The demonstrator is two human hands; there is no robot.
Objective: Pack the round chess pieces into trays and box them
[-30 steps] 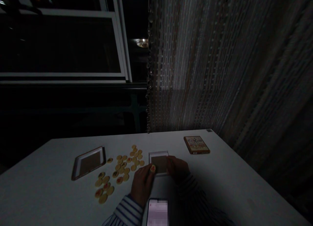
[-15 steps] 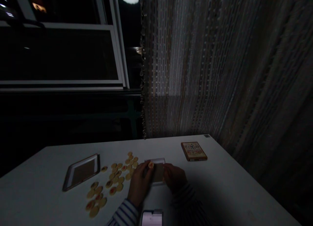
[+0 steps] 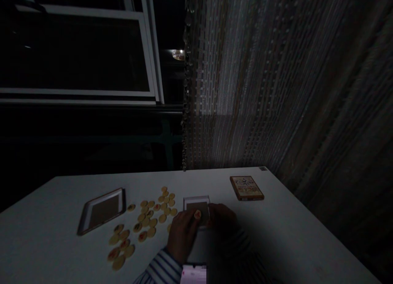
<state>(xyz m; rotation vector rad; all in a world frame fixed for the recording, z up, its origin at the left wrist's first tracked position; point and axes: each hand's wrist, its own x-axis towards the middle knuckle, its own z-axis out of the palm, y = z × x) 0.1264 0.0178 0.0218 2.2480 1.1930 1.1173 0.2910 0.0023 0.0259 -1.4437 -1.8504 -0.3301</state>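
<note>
My left hand pinches a round Chinese chess piece with a red character on it, holding it over a shallow box. The box has pale walls and a brownish floor, and its near left corner is hidden by this hand. On the box's right side, my right hand is closed around the rim; its fingers are dark and partly hidden. Many similar pale pieces lie spread on the table left of my left hand, some showing red or dark characters, others plain.
A second shallow tray lies at the left of the white table. A flat printed box sits at the back right. Close to me, a phone shows a lit screen. A curtain hangs behind the table.
My left hand has moved slightly right and nearer with the piece, now over the box's middle. My right hand stays at the box's right side. The view has shifted a little.
</note>
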